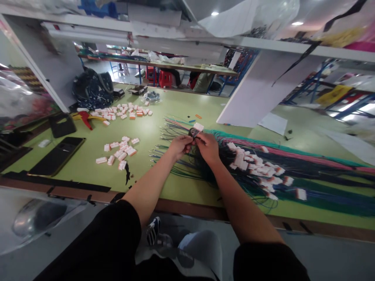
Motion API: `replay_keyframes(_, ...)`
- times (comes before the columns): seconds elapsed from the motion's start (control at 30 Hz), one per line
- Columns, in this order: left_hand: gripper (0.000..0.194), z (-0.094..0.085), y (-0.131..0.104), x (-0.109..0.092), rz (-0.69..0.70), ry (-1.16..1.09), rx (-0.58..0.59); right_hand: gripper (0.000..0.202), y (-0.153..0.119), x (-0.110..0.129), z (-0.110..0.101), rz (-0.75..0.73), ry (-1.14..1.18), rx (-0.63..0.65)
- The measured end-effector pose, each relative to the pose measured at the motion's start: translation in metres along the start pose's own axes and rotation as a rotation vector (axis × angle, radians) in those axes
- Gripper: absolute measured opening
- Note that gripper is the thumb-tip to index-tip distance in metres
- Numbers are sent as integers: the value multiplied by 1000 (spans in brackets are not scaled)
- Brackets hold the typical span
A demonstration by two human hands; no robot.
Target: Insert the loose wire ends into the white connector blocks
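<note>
Beyond black sleeves [99,234], pinching a small dark piece [192,132], too blurred to name, between left hand [179,147] and right hand [208,148]. Beneath and rightward on the counter [143,128], expect wires [310,155] light, limp, easily tangled; best held near the ends, left of the hands.

Left hand [181,146] beside right [208,147] (fingers [187,139] closed)

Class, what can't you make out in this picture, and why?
- Head view: what the left hand and right hand pinch, too small and partly behind fingers.
- Head view: the wires' far ends, cut off by the right edge.
- Head view: the dark bag's contents, hidden by its sides.
</note>
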State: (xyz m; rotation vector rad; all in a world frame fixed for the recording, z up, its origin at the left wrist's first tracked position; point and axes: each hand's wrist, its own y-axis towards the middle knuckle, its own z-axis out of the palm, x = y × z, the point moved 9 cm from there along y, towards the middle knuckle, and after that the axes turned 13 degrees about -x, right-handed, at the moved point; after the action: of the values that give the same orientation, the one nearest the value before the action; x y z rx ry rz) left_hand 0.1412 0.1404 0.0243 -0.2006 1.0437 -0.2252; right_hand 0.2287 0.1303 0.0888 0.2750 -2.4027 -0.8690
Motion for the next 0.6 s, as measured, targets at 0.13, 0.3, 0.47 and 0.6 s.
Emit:
replay_keyframes(0.13, 19, 2, 3, 8, -114, -24, 92, 21, -2, -8, 3, 98, 192, -61)
replay_keyframes(0.3, 16, 7, 5, 13, -142, -61, 153, 24, -6, -12, 26, 359, 752, 184)
replay_keyframes(0.47, 18, 13, 2, 9, -48, -123, 135, 26, -2, -12, 17, 455, 808, 138)
replay_keyframes(0.6, 14, 18, -9, -8, 86, -34, 249, 31, 1, -20, -2, 496, 683, 126)
